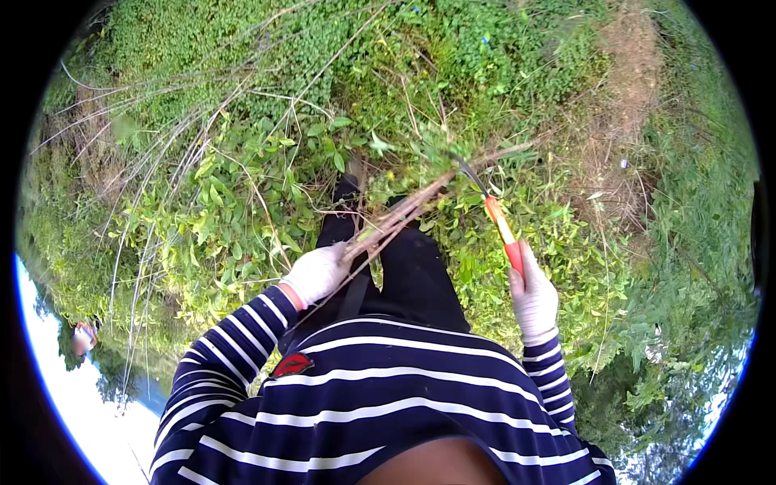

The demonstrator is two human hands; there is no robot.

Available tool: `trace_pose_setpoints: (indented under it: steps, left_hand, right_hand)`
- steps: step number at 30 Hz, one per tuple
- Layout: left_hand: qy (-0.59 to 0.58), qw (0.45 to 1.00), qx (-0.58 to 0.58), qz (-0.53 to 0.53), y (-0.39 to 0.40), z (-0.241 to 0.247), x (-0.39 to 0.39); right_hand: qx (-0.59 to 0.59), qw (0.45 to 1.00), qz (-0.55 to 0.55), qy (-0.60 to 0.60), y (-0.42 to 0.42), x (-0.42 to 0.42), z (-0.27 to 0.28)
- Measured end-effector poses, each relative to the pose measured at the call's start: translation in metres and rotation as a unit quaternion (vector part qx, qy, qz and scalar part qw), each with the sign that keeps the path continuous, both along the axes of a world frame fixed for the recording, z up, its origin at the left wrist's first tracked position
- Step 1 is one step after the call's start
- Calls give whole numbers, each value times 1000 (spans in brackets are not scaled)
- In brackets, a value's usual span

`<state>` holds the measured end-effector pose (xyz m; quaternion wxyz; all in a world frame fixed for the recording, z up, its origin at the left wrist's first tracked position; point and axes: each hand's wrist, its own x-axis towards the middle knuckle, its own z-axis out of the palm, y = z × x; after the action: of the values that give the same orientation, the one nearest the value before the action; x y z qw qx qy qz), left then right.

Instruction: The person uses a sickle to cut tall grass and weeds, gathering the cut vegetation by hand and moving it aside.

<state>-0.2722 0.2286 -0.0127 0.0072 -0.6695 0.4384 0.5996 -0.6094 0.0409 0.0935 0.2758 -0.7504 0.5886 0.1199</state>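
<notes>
My left hand point(317, 274), in a white work glove, is closed around a bundle of thin woody stems point(397, 219). The stems slant up and to the right across my dark trousers, and a few ends stick out behind the wrist. In a matching glove, my right hand point(535, 296) grips the red and yellow handle of a sickle point(502, 229). Its dark curved blade point(470, 173) points up and left, close to the far part of the bundle. Blur and leaves around the blade's tip hide whether it touches the stems.
Long bare branches point(176, 142) spread over the greenery on the left. Leafy low plants point(224, 212) surround my legs. Brown dry ground with dead twigs point(612, 163) shows on the right. A small pale object point(624, 163) lies there. Another person point(83, 338) appears far off at lower left.
</notes>
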Motion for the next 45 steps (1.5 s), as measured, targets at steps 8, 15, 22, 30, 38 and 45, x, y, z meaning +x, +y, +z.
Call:
trace_pose_setpoints:
  steps: [8, 15, 22, 30, 38, 45]
  left_hand:
    - [269, 839, 208, 424, -45, 104, 51]
    - [175, 887, 46, 424, -33, 180, 70]
    - [-92, 932, 14, 351, 46, 165, 70]
    - [-187, 934, 254, 170, 320, 84, -31]
    - [-73, 918, 348, 179, 395, 82, -112]
    - [-89, 967, 211, 114, 308, 46, -81]
  right_hand:
    - [-60, 985, -11, -160, -14, 25, 14]
    - [-2, 955, -33, -293, -39, 52, 21]
    - [369, 673, -319, -556, -57, 103, 64]
    - [394, 676, -293, -550, -97, 128, 76]
    - [404, 725, -190, -524, -88, 147, 85]
    - [396, 774, -175, -462, -88, 166, 79]
